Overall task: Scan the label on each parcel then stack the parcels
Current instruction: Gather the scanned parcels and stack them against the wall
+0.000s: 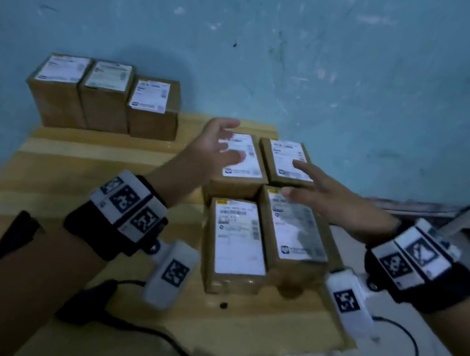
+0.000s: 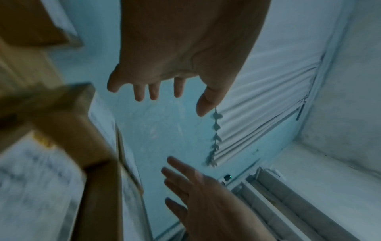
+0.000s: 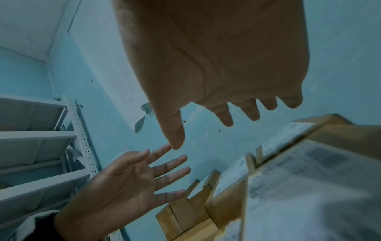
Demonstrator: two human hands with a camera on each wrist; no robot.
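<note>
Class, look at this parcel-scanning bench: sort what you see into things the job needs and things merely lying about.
Belongs to the job:
- four labelled parcels lying flat
- three parcels standing by the wall
- left hand and right hand, both empty
- black corded device, perhaps the scanner

Just lying about:
- white shelving
- window blind

Wooden bench (image 1: 79, 170), pale planks, set against a scuffed turquoise wall (image 1: 338, 71). Black cable (image 1: 156, 342) trails over the bench's near edge. Small dark knot (image 1: 224, 305) near the front edge. White metal shelving (image 3: 41, 146) stands off to one side.
</note>
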